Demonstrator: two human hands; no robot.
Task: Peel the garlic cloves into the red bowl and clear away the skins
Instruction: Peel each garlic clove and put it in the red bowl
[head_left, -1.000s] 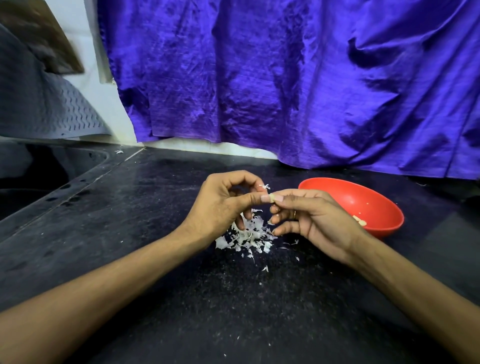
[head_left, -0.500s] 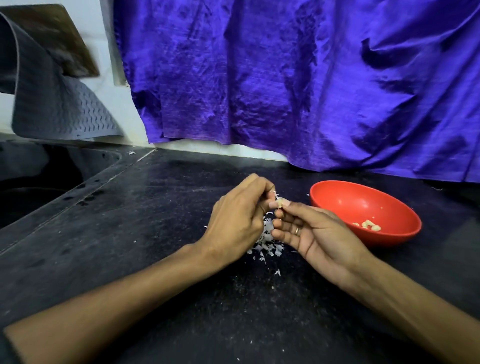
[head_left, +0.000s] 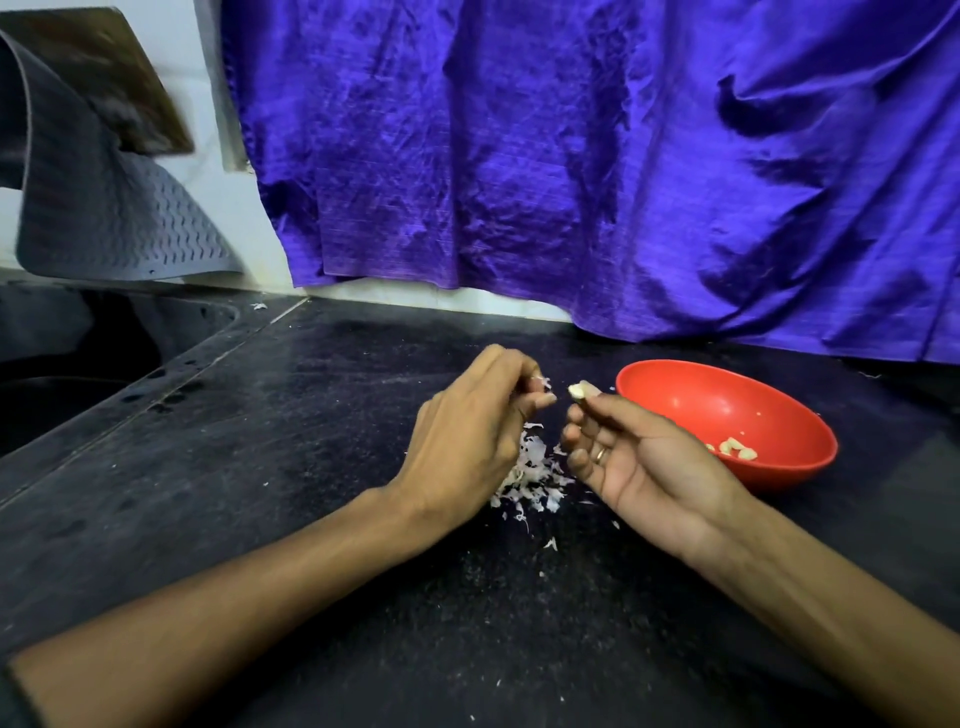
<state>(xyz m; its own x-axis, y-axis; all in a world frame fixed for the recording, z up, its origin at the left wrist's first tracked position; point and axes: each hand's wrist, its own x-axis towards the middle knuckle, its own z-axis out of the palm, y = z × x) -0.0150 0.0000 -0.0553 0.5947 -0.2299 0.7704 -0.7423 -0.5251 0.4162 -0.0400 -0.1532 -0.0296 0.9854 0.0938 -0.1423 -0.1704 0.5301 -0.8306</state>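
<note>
Garlic clove (head_left: 577, 390) sits pinched at the fingertips of the right hand (head_left: 636, 462), raised just left of the red bowl (head_left: 691, 387) — the other fingers loosely bent, a ring on one. Left hand (head_left: 467, 441) curls beside it, apart from the clove, thumb and forefinger nipping a scrap of skin (head_left: 545, 384). Below and between both hands a heap of skins (head_left: 535, 475) lies on the black counter (head_left: 260, 467). Peeled cloves (head_left: 735, 448) rest inside the bowl.

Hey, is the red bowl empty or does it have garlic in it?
Not empty. A few pale peeled cloves lie at the bottom of the bowl; most of it is bare.
</note>
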